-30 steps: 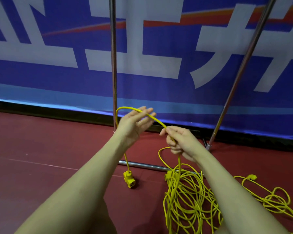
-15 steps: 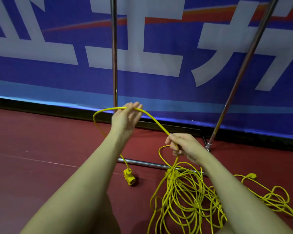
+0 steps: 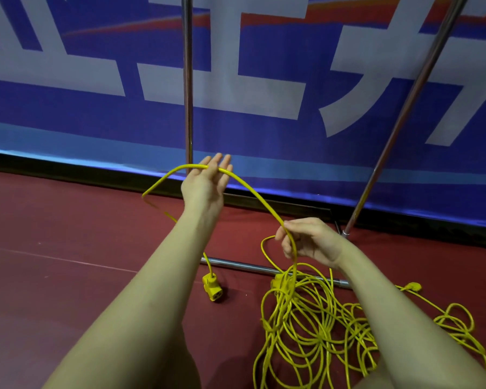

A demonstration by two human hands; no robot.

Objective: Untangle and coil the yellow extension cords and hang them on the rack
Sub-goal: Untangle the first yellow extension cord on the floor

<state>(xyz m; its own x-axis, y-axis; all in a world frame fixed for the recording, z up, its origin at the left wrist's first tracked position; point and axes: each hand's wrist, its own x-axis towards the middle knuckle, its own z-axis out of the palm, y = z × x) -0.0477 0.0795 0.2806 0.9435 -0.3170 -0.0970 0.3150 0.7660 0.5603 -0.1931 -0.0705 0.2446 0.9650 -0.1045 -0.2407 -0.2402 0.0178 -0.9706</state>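
Coiling under way: yellow cord (image 3: 253,192) draped over flat-fingered left hand (image 3: 206,183) at 12 o'clock, pinched in right hand (image 3: 306,242) at 3, tangle (image 3: 320,327) on floor at 5; next loop needs slack drawn free

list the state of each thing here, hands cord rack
left hand: fingers straight, cord draped over them
right hand: pinching the cord
yellow cord: arched between the hands, rest tangled on the floor
socket end: lying on the floor
rack: standing, nothing hung in view
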